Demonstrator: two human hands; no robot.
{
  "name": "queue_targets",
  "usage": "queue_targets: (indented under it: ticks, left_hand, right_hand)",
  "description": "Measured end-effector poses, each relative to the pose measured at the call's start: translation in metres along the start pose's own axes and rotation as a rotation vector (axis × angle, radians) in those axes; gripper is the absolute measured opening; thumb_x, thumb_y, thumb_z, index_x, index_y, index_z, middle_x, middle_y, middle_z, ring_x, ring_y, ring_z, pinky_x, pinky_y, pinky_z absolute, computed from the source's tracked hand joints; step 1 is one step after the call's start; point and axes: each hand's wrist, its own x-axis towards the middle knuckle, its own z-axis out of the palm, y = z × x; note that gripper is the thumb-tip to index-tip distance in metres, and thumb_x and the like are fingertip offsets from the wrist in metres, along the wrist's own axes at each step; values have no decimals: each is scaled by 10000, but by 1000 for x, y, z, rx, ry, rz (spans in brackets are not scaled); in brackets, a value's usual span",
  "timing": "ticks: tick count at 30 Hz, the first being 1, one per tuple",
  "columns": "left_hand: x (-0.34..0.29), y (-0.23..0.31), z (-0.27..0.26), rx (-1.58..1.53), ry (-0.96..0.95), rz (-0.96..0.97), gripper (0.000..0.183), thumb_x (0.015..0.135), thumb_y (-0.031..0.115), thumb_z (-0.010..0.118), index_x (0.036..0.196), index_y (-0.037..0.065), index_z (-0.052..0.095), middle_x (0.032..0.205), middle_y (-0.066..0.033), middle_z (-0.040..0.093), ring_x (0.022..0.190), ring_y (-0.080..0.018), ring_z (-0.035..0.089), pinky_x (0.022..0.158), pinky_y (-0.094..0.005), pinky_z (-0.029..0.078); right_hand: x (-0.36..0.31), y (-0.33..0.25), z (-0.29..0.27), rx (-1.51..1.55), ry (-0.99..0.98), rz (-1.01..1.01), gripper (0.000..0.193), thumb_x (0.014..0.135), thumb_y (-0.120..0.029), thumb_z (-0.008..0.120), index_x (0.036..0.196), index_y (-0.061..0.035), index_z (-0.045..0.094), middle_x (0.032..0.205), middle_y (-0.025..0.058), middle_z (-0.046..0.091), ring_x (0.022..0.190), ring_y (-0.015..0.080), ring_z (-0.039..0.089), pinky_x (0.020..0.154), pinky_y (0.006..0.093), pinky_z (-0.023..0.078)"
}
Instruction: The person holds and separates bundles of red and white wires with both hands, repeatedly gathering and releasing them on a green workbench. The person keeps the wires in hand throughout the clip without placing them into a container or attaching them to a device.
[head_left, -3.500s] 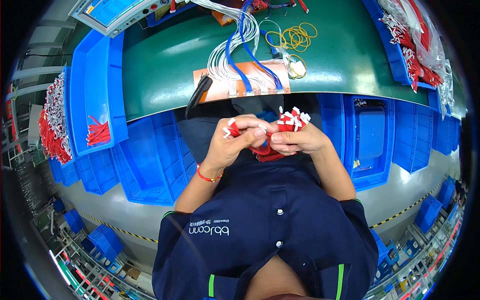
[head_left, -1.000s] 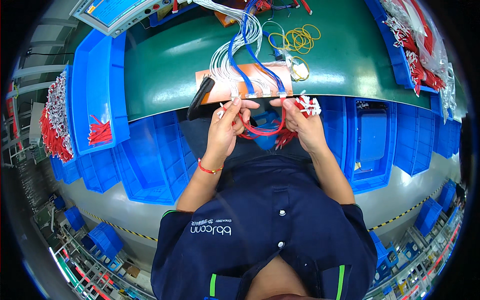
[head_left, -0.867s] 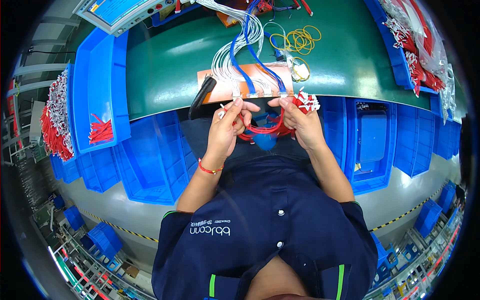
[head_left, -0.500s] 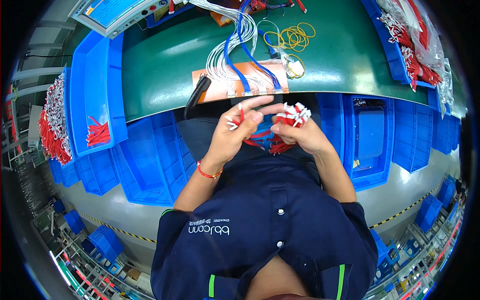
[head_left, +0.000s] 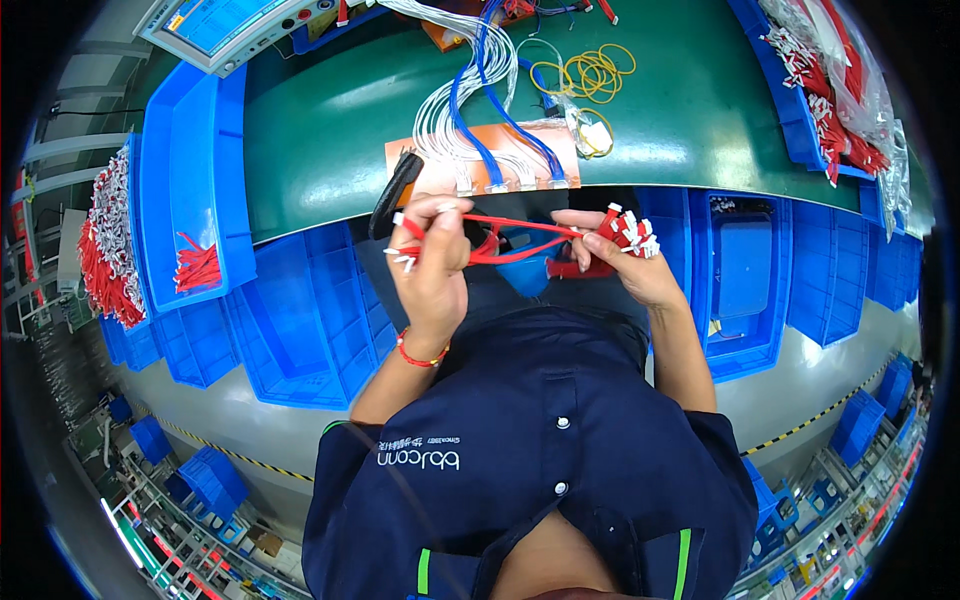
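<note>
Between my two hands stretch several red cables (head_left: 525,228) with small white connectors on their ends. My left hand (head_left: 436,262) is closed, its fingers pinching some of the cables near their left ends. White connectors stick out past its fingertips. In my right hand (head_left: 640,275) the fingers are closed round a bundle, and a cluster of white connectors (head_left: 640,238) fans out beyond it to the right. More red cable hangs under that hand, partly hidden by the fingers. Both hands are held over my lap, just in front of the bench edge.
A green bench (head_left: 690,130) carries an orange test board (head_left: 455,180) with white and blue cables plugged in. Behind it lie yellow rubber bands (head_left: 600,72). A tester with a screen (head_left: 225,30) stands far left. Blue bins (head_left: 200,130) with red cables flank both sides.
My hands have moved apart, the left one going left and turning more upright. The red cables, bunched and hanging before, are now drawn out between them.
</note>
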Motion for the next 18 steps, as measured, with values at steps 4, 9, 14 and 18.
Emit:
queue_targets:
  ticks: [4,9,14,18]
  left_hand:
    - [5,9,-2,-231,-57,-37,148,1018,159,440,997,44,531,890,-81,532,443,-33,270,428,-205,224]
    - [3,3,-14,-425,-89,-157,206,1022,192,430,935,34,529,839,-102,561,438,-40,250,428,-205,222]
    - [6,-4,-24,-400,-8,-185,243,1028,189,432,909,16,555,820,-73,564,444,-36,248,432,-208,211]
    - [3,-11,-24,-154,11,-278,261,1025,170,479,981,-37,632,740,-22,535,455,-24,247,431,-215,191]
  right_hand:
    - [-1,11,-1,-29,147,-15,325,989,-200,598,1166,68,648,658,4,559,661,95,541,726,267,464]
    - [-1,10,-11,211,84,-8,216,947,-133,583,1019,58,653,570,15,496,527,121,500,715,291,489]
    - [3,23,-23,517,40,-188,263,927,-121,508,1086,47,633,749,110,619,484,141,501,646,312,492]
    - [-2,17,-25,751,-105,-197,297,949,-117,509,1185,40,600,935,135,669,420,71,411,494,249,412]
